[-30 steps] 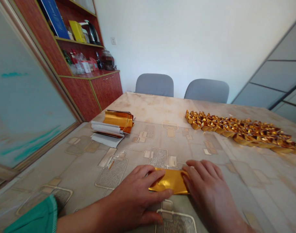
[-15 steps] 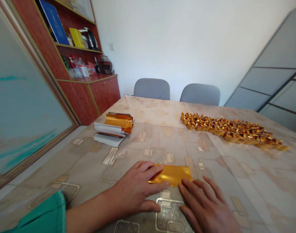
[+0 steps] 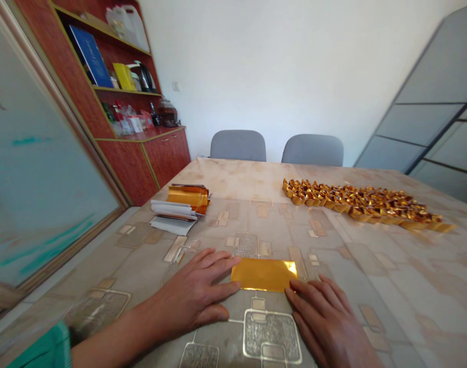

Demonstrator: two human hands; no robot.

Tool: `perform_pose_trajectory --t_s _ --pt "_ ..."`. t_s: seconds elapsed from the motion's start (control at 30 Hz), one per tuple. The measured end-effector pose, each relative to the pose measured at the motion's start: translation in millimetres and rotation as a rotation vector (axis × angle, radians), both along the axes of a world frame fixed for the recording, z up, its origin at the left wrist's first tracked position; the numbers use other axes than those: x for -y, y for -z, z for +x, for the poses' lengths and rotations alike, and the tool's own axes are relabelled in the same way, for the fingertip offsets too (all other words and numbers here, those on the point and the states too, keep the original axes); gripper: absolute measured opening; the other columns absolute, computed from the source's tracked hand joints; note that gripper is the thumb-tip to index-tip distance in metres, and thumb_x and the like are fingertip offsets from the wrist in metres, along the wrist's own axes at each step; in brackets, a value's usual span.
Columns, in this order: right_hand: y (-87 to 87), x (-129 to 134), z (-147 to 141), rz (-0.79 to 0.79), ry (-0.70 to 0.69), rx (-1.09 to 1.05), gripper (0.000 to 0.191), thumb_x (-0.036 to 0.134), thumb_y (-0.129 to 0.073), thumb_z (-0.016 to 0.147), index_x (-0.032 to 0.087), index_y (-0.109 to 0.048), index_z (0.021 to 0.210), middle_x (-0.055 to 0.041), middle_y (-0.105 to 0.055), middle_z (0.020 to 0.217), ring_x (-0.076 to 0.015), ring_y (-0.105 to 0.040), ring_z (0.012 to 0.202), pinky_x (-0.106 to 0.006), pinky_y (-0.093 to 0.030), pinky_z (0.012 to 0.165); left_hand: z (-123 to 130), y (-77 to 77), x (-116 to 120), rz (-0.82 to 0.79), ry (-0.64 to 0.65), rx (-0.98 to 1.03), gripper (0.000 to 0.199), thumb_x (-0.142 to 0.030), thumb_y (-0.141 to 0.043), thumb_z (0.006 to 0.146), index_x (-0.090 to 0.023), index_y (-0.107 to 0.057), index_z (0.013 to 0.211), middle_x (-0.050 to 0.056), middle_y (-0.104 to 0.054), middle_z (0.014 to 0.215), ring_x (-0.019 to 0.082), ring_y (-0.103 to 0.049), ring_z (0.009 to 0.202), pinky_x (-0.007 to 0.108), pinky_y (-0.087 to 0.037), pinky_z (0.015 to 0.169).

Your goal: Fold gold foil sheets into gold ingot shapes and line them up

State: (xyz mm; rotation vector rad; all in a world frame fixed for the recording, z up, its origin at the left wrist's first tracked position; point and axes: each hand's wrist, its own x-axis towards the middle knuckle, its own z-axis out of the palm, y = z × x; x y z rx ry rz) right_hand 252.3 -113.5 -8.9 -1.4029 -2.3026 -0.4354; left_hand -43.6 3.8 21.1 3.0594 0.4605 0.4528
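A shiny gold foil paper strip (image 3: 264, 275) lies flat on the patterned tablecloth in front of me, its long side running left to right. My left hand (image 3: 203, 289) rests at the strip's left end with fingers spread, the fingertips touching its edge. At the near right corner, the fingertips of my right hand (image 3: 329, 317) touch the foil; its fingers are stretched out. Neither hand grips anything. Farther off to the left is a stack of curled gold and white paper sheets (image 3: 187, 198). Many folded gold foil pieces (image 3: 359, 202) stand in rows at the right.
The tablecloth (image 3: 233, 179) covers a large table. Two grey chairs (image 3: 238, 145) stand at its far side against a white wall. A red-brown cabinet (image 3: 166, 153) with bottles and a kettle is at the left, beside a frosted glass door (image 3: 45, 179).
My left hand has slid left from on top of the foil strip to its left end, uncovering more of it. The right hand stays near the right corner. The view has tilted up slightly.
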Motion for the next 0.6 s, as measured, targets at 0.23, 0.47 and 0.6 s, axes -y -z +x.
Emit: perform_pose_trajectory --t_s 0.23,0.47,0.6 --pt "2.9 -5.7 4.5 0.07 -0.038 0.049 0.028 0.026 -0.045 0.098 0.024 -0.069 0.112 -0.0033 -0.076 0.106 -0.0228 -0.067 0.091 -0.042 -0.044 0.092 69.9 9.6 29.9 -0.041 0.044 -0.018 0.028 -0.038 -0.062 0.092 -0.018 -0.061 0.112 0.003 -0.067 0.102 0.021 -0.059 0.096 0.036 -0.046 0.09" --pt "3.2 -9.3 8.4 0.138 -0.067 0.142 0.03 0.022 -0.046 0.093 0.024 -0.07 0.112 -0.0036 -0.077 0.105 -0.0227 -0.069 0.087 -0.039 -0.05 0.082 65.6 18.8 32.5 -0.065 0.001 -0.033 0.036 -0.038 -0.062 0.093 -0.016 -0.056 0.121 0.006 -0.066 0.118 0.021 -0.059 0.104 0.035 -0.047 0.092" --pt "1.6 -10.4 8.0 0.148 -0.078 0.17 0.031 0.022 -0.045 0.093 0.023 -0.069 0.112 -0.0039 -0.078 0.104 -0.0229 -0.07 0.085 -0.04 -0.051 0.08 48.5 21.4 32.6 -0.082 -0.005 0.017 0.037 -0.035 -0.06 0.094 -0.016 -0.055 0.126 0.007 -0.066 0.122 0.021 -0.06 0.107 0.035 -0.047 0.096"
